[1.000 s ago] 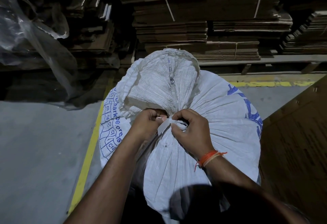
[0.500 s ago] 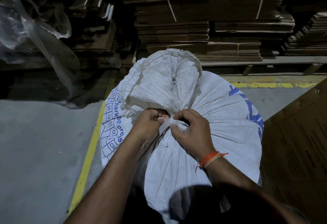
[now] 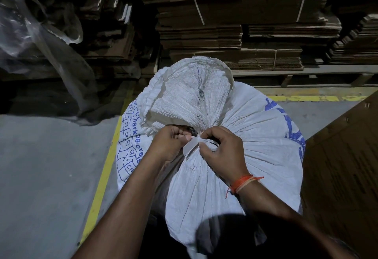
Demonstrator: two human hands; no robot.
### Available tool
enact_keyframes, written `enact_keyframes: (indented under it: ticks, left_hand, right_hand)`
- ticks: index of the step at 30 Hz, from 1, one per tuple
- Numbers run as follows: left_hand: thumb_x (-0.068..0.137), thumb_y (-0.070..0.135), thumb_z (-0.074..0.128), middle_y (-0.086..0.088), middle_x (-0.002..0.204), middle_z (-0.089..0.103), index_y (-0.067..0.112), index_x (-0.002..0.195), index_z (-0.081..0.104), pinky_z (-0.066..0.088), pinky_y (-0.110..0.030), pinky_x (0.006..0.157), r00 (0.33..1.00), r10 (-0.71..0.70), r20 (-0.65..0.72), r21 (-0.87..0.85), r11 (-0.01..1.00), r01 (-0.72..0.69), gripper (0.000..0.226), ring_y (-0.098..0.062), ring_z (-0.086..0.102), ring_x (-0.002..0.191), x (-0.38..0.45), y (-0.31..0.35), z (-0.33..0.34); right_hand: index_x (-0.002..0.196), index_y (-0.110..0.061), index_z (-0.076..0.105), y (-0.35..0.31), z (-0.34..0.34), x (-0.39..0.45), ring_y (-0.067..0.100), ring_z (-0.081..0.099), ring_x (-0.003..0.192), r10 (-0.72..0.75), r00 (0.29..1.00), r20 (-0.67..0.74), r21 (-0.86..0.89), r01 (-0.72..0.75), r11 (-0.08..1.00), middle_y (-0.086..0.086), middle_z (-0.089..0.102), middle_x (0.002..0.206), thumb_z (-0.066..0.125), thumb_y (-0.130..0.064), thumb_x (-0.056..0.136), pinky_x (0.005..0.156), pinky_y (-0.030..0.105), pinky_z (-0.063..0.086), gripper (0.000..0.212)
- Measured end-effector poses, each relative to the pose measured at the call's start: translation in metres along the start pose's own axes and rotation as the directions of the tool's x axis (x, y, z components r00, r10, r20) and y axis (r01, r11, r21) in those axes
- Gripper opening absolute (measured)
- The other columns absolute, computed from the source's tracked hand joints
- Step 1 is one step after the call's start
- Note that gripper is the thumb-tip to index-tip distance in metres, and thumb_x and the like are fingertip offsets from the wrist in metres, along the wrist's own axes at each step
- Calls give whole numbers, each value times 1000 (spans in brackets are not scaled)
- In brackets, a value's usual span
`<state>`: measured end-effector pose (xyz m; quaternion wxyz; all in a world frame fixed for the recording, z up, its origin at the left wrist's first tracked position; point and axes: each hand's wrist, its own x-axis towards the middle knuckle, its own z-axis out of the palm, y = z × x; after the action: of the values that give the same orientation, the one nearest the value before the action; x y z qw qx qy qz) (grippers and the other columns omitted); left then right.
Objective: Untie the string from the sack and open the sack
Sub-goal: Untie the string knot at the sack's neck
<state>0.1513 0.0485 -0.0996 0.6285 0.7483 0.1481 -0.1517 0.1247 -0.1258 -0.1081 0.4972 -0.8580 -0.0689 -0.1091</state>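
Head view: both hands' grip (image 3: pixel 196 142) unchanged, pinching string (image 3: pixel 192 143) (sack (image 3: pixel 245 136) tied).

Bare floor (image 3: pixel 41 177) left of sack (image 3: pixel 245 156); cardboard stacks (image 3: pixel 204 33) crowd behind.

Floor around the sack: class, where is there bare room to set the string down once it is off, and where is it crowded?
Free: the grey floor left of the yellow line, short of the plastic sheeting. Crowded: the cardboard stacks behind the sack, and the brown board against its right side.
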Motion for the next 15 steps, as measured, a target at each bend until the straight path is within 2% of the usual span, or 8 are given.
enact_keyframes:
  ticks: [8,15]
  left_hand:
    - [95,6,71,-9,76,71,7,88,72,50,-19,55,1000,-5,-4,0,1000,5,7,-13,63,62,-2,0,2]
    - [95,4,69,-9,78,71,9,84,72,52,-23,63,1000,11,20,2,1000,-11,13,-16,63,68,-2,1,4]
  right_hand:
    - [82,-21,70,0,0,0,10,67,82,1,1000,-3,6,-1,1000,-9,68,82,78,-13,77,75,36,57,13]
    - [82,-21,70,0,0,0,10,67,83,6,1000,7,12,-6,1000,-9,69,82,77,-12,77,76,37,57,13]
